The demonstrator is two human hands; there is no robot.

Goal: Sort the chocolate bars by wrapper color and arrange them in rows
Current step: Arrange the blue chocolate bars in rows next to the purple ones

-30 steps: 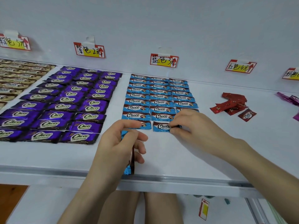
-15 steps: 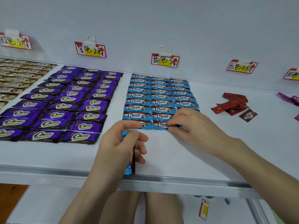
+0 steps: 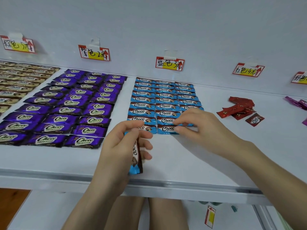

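Left hand point(image 3: 119, 146) is up off the counter point(image 3: 166, 163), fingers wrapped round a small blue stack point(image 3: 136, 165) of bars held on end, near the front edge. Right hand point(image 3: 202, 128) is down at the front of the blue grid point(image 3: 164, 100) — thumb and forefinger curled in, pinching the end of a blue bar point(image 3: 186, 124). That bar lies mostly hidden beneath the palm, at the front of the right-hand column, just beside the nearest middle-column bar. The grid is three columns wide and runs straight back toward the wall, under the blue tag point(image 3: 169, 63). To the left, the purple bars point(image 3: 74, 110) sit in their own three columns, and beyond them the gold bars point(image 3: 18, 83) reach the frame's edge. Off to the right — a loose heap of red bars point(image 3: 237, 108), a small dark-red packet point(image 3: 254, 120) just beside it, and a few pink bars point(image 3: 297, 103) cut off at the far right.
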